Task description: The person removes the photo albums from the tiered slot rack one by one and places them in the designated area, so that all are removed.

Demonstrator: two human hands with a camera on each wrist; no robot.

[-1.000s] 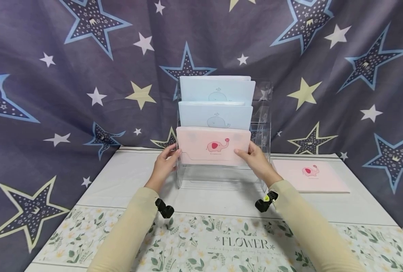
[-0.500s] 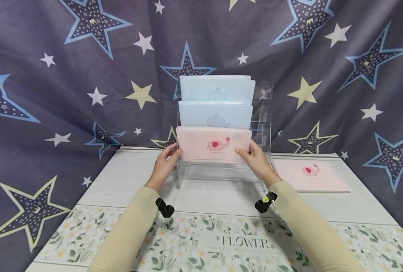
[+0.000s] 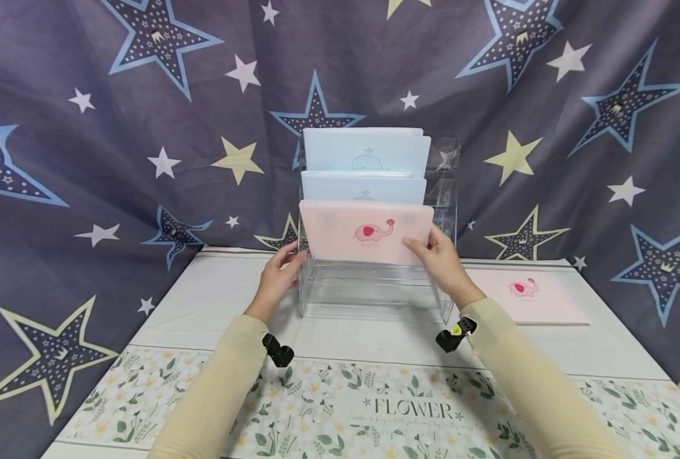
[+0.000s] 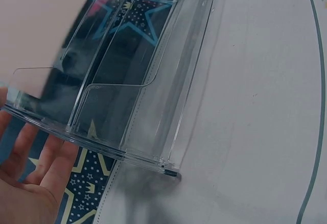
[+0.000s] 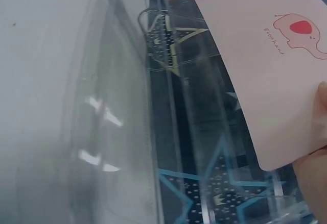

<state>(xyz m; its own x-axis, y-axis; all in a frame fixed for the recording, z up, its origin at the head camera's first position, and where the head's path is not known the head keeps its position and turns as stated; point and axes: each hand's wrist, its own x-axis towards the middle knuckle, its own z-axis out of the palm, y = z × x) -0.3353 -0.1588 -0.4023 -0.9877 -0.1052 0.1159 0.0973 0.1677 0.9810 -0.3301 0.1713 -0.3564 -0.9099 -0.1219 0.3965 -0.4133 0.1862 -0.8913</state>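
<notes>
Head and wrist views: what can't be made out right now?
- Head: bottom of the lower blue whale notebook, hidden by the pink elephant notebook.
- Head: what the right hand does behind that notebook, which hides it.
- Head: script line under the FLOWER lettering, too small.
- Left wrist: most of the pink elephant notebook, cut off by left and top edges.

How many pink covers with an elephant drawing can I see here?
2: a held cover in the right grip, at the clear rack; a second cover lying flat on the table. More may be hidden behind or beneath.
</notes>
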